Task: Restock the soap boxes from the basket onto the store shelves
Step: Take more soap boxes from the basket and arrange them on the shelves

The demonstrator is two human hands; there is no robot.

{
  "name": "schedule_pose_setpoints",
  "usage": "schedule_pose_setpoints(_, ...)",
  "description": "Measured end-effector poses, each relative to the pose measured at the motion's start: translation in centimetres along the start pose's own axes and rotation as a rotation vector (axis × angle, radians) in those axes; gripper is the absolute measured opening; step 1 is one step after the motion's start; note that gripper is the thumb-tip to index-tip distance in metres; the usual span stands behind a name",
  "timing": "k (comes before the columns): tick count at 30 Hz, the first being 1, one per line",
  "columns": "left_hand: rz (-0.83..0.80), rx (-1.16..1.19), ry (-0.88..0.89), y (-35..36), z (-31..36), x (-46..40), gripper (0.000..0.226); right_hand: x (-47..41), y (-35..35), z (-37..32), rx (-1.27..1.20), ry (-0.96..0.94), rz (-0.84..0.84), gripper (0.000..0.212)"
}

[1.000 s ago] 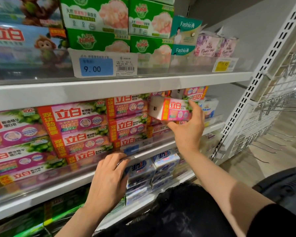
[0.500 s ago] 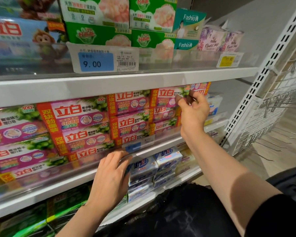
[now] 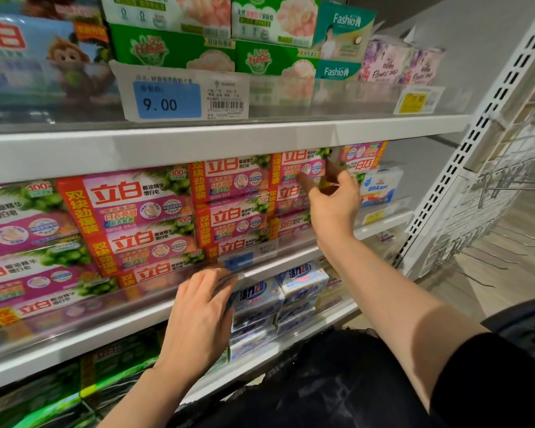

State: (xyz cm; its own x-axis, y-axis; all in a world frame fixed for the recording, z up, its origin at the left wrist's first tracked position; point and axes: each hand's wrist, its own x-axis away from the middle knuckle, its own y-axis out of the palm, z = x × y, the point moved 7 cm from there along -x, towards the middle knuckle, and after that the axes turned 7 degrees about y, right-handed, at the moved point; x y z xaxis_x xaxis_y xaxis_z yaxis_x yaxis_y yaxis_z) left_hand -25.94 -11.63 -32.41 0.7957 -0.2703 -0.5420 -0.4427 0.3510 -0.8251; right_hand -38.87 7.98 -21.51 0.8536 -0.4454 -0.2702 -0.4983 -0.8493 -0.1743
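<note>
A pink and red soap box lies on top of the right stack of matching boxes on the middle shelf, just under the shelf above. My right hand pinches its right end, thumb on the front face and fingers at the end. My left hand rests flat on the clear front rail of the middle shelf, fingers straight over a blue price tag. A dark rounded rim at the lower right may be the basket; its inside is hidden.
More pink soap stacks fill the shelf to the left. White and blue soap boxes stand right of my hand, blue-white bars below. Green boxes sit on the top shelf. A white slotted upright and wire hooks bound the right.
My right hand has carried the pink box up and back onto the top of the right stack, then slid slightly left along it. My left hand has stayed on the rail.
</note>
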Motion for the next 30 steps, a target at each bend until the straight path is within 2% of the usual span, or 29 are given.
schedule_pose_setpoints(4,0.015,0.011,0.016,0.2,0.3,-0.1,0.059,-0.2,-1.5,1.1,0.025,0.015,0.104,0.056)
schedule_pose_setpoints(7,0.018,0.012,0.020,0.4,0.5,-0.1,0.060,-0.9,-1.1,1.9,0.121,0.026,0.011,0.068)
schedule_pose_setpoints(13,0.016,0.015,0.028,0.4,0.9,-0.3,0.059,-1.4,-0.6,1.3,0.192,-0.050,0.023,0.067)
schedule_pose_setpoints(17,0.051,0.077,0.041,-0.8,2.4,-1.1,0.053,-0.4,-2.8,0.6,0.160,-0.008,0.003,0.064)
schedule_pose_setpoints(23,0.161,0.197,0.245,-4.7,10.1,-6.2,0.046,0.7,-12.8,-3.0,0.197,0.005,-0.149,0.054)
schedule_pose_setpoints(26,0.191,0.261,0.393,-6.7,15.4,-9.6,0.037,1.5,-20.2,-4.0,0.323,-0.053,-0.124,0.051)
schedule_pose_setpoints(30,0.048,0.295,0.495,-6.9,22.3,-12.9,0.036,2.5,-28.8,-2.8,0.388,0.002,-0.054,0.046)
